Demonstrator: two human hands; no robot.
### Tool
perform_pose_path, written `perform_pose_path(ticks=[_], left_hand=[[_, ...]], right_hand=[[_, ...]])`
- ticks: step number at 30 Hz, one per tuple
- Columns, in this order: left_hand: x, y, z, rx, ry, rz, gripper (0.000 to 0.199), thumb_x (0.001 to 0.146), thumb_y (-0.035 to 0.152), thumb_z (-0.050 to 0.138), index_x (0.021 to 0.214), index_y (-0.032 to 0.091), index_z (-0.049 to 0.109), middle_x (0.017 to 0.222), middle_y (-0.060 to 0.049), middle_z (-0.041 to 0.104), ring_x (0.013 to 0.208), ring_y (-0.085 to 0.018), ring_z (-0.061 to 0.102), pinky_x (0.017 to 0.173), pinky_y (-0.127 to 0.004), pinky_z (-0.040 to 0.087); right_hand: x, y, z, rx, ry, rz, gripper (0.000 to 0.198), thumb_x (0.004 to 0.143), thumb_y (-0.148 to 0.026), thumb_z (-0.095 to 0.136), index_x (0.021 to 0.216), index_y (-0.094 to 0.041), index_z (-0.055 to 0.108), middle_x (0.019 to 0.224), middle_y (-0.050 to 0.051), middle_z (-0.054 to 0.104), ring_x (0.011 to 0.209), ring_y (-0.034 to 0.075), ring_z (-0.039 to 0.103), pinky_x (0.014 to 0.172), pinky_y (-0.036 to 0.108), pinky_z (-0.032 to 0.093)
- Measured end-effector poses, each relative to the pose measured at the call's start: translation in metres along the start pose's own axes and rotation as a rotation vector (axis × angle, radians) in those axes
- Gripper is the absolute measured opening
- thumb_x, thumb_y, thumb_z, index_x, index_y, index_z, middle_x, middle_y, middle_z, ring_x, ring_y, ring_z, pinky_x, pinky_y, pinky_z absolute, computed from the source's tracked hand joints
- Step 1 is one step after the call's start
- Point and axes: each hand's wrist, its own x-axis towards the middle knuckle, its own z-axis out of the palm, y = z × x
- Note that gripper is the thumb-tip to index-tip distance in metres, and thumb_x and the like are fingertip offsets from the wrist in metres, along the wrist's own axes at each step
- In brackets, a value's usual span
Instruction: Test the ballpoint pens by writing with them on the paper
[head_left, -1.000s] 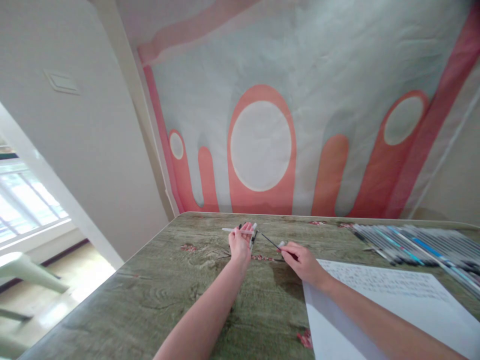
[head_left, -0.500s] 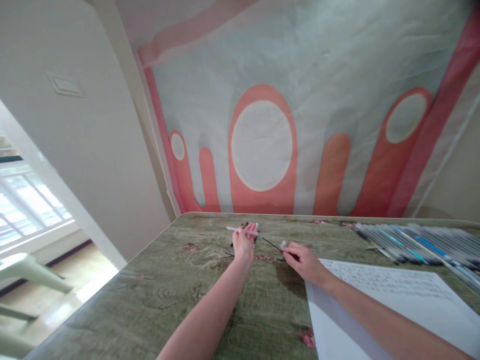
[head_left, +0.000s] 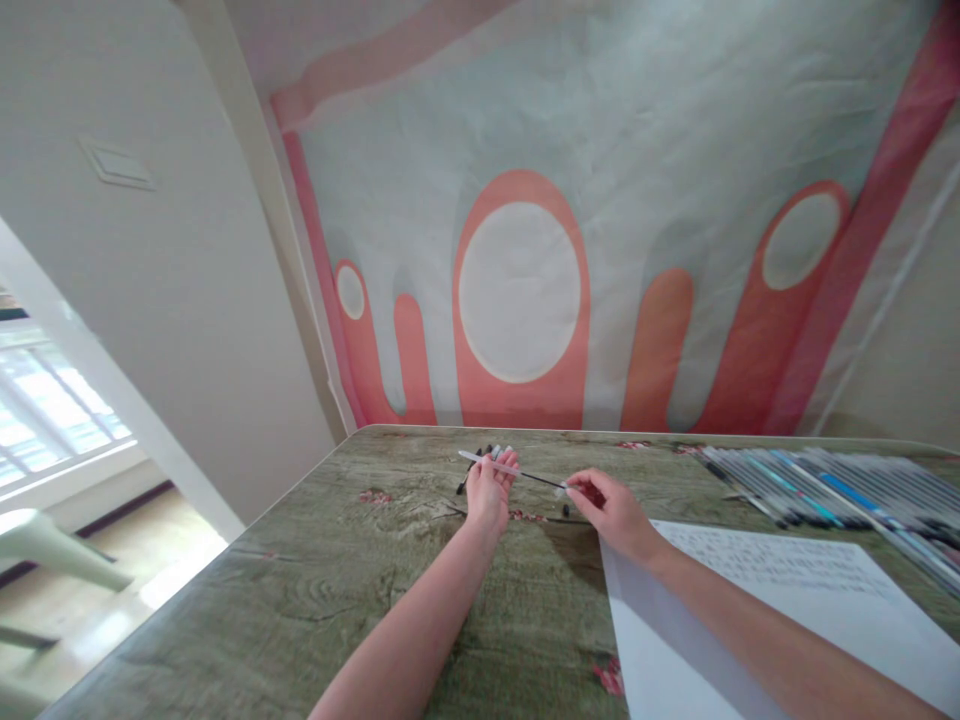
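Hands [head_left: 489, 495] sit apart; dark rod [head_left: 541, 479] spans between, pale tube [head_left: 472, 456] in left.

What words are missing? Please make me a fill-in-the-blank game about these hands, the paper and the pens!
The hand holding the pale tube is the person's ____ one.
The hand nearer the paper is the person's ____ one.
The paper is coloured ____.
Between the paper and the pens, the ____ lie closer to the wall.

Missing words: left; right; white; pens.
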Motion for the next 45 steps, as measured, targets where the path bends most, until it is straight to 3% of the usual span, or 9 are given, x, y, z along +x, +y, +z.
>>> perform_pose_path(ticks=[7, 10, 14, 17, 24, 28, 34, 41, 45], left_hand=[[-0.023, -0.011, 0.01, 0.024, -0.134, -0.267, 0.009, 0.081, 0.021, 0.053, 0.087, 0.014, 0.054, 0.081, -0.006, 0.063, 0.071, -0.011, 0.063, 0.063, -0.02, 0.05], [-0.033, -0.016, 0.014, 0.016, -0.209, -0.458, 0.009, 0.079, 0.02, 0.056, 0.085, 0.013, 0.057, 0.069, -0.002, 0.06, 0.057, -0.005, 0.057, 0.05, -0.014, 0.045], [-0.035, -0.014, 0.016, -0.073, -0.231, -0.627, 0.019, 0.084, 0.022, 0.048, 0.075, 0.009, 0.057, 0.067, -0.004, 0.057, 0.055, -0.004, 0.054, 0.051, -0.013, 0.045], [-0.031, -0.006, 0.018, -0.147, -0.222, -0.603, 0.026, 0.087, 0.024, 0.044, 0.069, 0.009, 0.055, 0.067, -0.004, 0.056, 0.055, -0.003, 0.052, 0.052, -0.012, 0.045], [-0.029, -0.005, 0.016, -0.145, -0.275, -0.627, 0.025, 0.087, 0.025, 0.044, 0.075, 0.007, 0.058, 0.067, -0.004, 0.057, 0.059, -0.004, 0.054, 0.053, -0.012, 0.046], [-0.026, -0.015, 0.009, -0.104, -0.27, -0.616, 0.019, 0.086, 0.022, 0.046, 0.08, 0.008, 0.057, 0.072, -0.006, 0.061, 0.062, -0.006, 0.057, 0.055, -0.014, 0.047], [-0.025, -0.024, 0.002, -0.064, -0.265, -0.544, 0.011, 0.085, 0.019, 0.046, 0.085, 0.011, 0.054, 0.074, -0.006, 0.063, 0.062, -0.009, 0.059, 0.056, -0.018, 0.048], [-0.026, -0.027, 0.002, -0.037, -0.23, -0.472, 0.007, 0.083, 0.018, 0.048, 0.085, 0.012, 0.052, 0.07, -0.005, 0.061, 0.06, -0.009, 0.058, 0.056, -0.019, 0.047], [-0.024, -0.027, 0.002, -0.037, -0.178, -0.444, 0.006, 0.083, 0.017, 0.048, 0.084, 0.012, 0.052, 0.069, -0.005, 0.06, 0.06, -0.008, 0.057, 0.054, -0.017, 0.046]], right_hand=[[0.002, -0.006, -0.003, 0.087, 0.217, 0.034, 0.027, 0.079, -0.044, 0.05, 0.074, -0.018, 0.057, 0.067, 0.002, 0.059, 0.059, 0.013, 0.054, 0.056, 0.025, 0.044], [0.001, -0.011, -0.004, 0.145, 0.212, 0.037, 0.027, 0.079, -0.044, 0.05, 0.077, -0.018, 0.058, 0.068, 0.002, 0.057, 0.053, 0.012, 0.052, 0.05, 0.024, 0.044], [0.0, -0.012, -0.005, 0.246, 0.141, 0.056, 0.031, 0.082, -0.042, 0.046, 0.095, -0.018, 0.059, 0.075, 0.004, 0.059, 0.054, 0.012, 0.053, 0.048, 0.023, 0.044], [0.001, -0.004, -0.005, 0.156, 0.08, 0.045, 0.03, 0.084, -0.04, 0.043, 0.092, -0.018, 0.061, 0.075, 0.005, 0.059, 0.06, 0.014, 0.055, 0.052, 0.025, 0.045], [0.0, 0.015, 0.002, -0.2, -0.247, -0.193, 0.02, 0.083, -0.02, 0.046, 0.088, -0.022, 0.066, 0.089, 0.005, 0.059, 0.086, 0.017, 0.054, 0.079, 0.031, 0.042], [-0.002, 0.018, 0.007, -0.321, -0.291, -0.211, 0.019, 0.082, -0.018, 0.046, 0.082, -0.02, 0.065, 0.085, 0.005, 0.058, 0.084, 0.019, 0.053, 0.077, 0.031, 0.042], [-0.003, 0.021, 0.008, -0.274, -0.233, -0.143, 0.021, 0.083, -0.019, 0.042, 0.079, -0.019, 0.063, 0.083, 0.005, 0.059, 0.079, 0.017, 0.055, 0.073, 0.029, 0.043], [0.004, 0.022, 0.004, -0.061, 0.051, 0.001, 0.015, 0.077, -0.023, 0.049, 0.08, -0.018, 0.063, 0.082, 0.005, 0.061, 0.075, 0.016, 0.057, 0.07, 0.029, 0.046], [0.004, 0.023, 0.003, -0.041, 0.084, 0.037, 0.012, 0.074, -0.022, 0.051, 0.074, -0.018, 0.062, 0.077, 0.003, 0.059, 0.069, 0.015, 0.056, 0.066, 0.027, 0.046]])
